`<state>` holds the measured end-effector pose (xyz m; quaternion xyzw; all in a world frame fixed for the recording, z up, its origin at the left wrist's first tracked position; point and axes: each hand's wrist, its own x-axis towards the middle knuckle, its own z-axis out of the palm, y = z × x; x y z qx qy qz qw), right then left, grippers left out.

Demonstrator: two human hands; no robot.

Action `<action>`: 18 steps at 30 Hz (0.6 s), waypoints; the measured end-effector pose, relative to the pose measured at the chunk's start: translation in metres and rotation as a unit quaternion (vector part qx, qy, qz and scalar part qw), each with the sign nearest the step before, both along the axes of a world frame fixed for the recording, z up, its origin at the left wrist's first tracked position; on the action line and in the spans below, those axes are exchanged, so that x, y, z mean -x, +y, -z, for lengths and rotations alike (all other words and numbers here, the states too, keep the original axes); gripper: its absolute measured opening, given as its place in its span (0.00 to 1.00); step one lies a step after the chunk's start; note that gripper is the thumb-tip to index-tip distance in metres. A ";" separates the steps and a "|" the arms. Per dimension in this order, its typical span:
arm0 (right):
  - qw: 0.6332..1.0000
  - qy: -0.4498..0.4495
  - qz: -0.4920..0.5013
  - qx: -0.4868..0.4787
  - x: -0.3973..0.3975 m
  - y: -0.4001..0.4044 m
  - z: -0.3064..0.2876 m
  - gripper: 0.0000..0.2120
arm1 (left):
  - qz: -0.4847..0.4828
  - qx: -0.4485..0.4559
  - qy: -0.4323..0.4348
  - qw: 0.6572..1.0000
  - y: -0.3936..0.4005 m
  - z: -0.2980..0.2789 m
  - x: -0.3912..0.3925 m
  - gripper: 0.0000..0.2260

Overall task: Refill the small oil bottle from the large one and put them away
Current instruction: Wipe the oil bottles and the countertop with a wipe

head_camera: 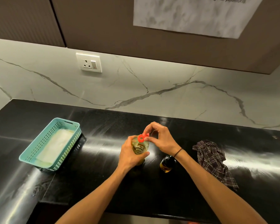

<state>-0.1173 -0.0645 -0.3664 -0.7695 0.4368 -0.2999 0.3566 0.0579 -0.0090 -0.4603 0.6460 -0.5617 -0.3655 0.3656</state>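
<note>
At large oil bottle mouth: right hand pinching red flip cap, lid part-raised; left hand wrapped round bottle body, upright on black counter. Small oil bottle just right of large one, under right wrist, cap state unclear. Checked cloth further right, teal basket well left. Risks, judged: wrist knocking small bottle over; oily cap slipping; squeeze from left grip spurting oil once open.
</note>
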 end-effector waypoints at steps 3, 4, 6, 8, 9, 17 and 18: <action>0.997 0.058 -0.042 0.017 -0.009 0.003 -0.004 0.13 | 0.002 -0.011 -0.002 1.000 -0.001 0.000 -0.001 0.36; 0.995 0.079 -0.053 0.025 -0.012 0.002 -0.006 0.13 | 0.004 -0.016 -0.004 1.000 -0.002 0.000 -0.001 0.36; 0.987 0.135 -0.071 0.053 -0.017 -0.001 -0.008 0.12 | 0.006 -0.022 -0.013 1.000 -0.003 -0.001 -0.001 0.36; 0.969 0.204 -0.099 0.096 -0.022 -0.004 -0.011 0.12 | 0.004 -0.027 -0.018 0.999 -0.003 -0.002 -0.002 0.35; 0.959 0.231 -0.115 0.119 -0.024 -0.006 -0.013 0.12 | 0.004 -0.029 -0.019 0.999 -0.003 -0.002 -0.002 0.34; 0.867 0.385 -0.138 0.284 -0.032 -0.005 -0.014 0.07 | -0.011 -0.026 -0.029 0.999 0.000 -0.004 0.000 0.34; 0.852 0.404 -0.129 0.308 -0.034 -0.002 -0.011 0.08 | -0.013 -0.024 -0.032 0.999 0.000 -0.004 0.000 0.34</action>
